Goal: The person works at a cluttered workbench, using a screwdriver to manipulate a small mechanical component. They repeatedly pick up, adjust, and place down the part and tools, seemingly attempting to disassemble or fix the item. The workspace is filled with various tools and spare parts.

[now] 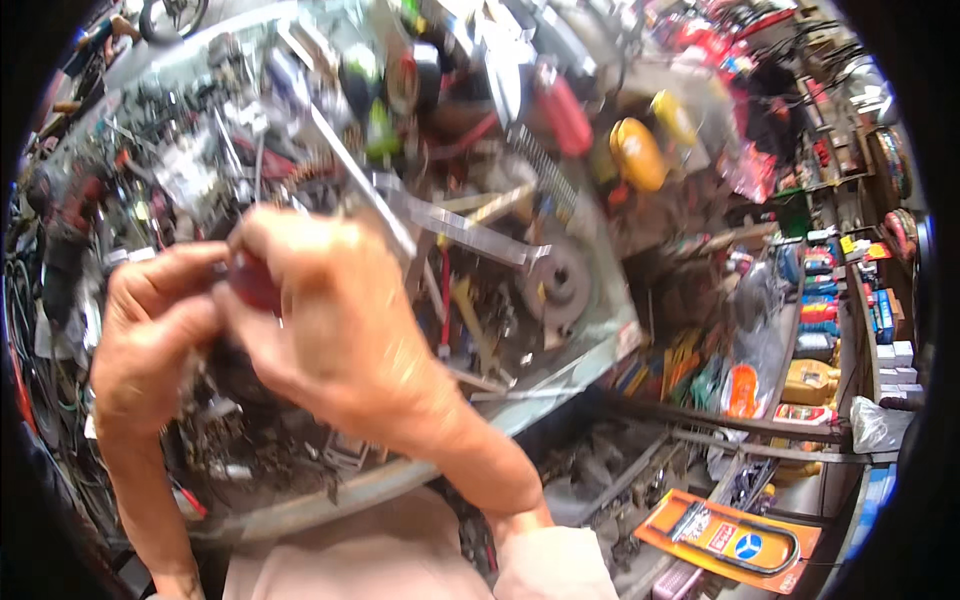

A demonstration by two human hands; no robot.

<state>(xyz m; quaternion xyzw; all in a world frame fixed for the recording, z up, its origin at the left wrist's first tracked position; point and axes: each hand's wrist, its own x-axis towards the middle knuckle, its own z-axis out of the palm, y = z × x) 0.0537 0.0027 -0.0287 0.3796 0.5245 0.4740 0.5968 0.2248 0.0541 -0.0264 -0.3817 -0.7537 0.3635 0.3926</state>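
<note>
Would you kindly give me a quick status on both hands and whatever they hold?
Left hand and right hand closed together on small dark red part. Part mostly hidden by fingers. Cluttered workbench close beneath, metal pulley off to the right.

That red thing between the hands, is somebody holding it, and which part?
Yes. The right hand and left hand pinch the small dark red thing together; fingers cover most of it, so the exact part cannot be told.

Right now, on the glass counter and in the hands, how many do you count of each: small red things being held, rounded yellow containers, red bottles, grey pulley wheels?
small red thing, held between the left hand and the right hand: 1
yellow containers: 2
red bottle: 1
grey pulley wheel: 1
Total: 5
</note>
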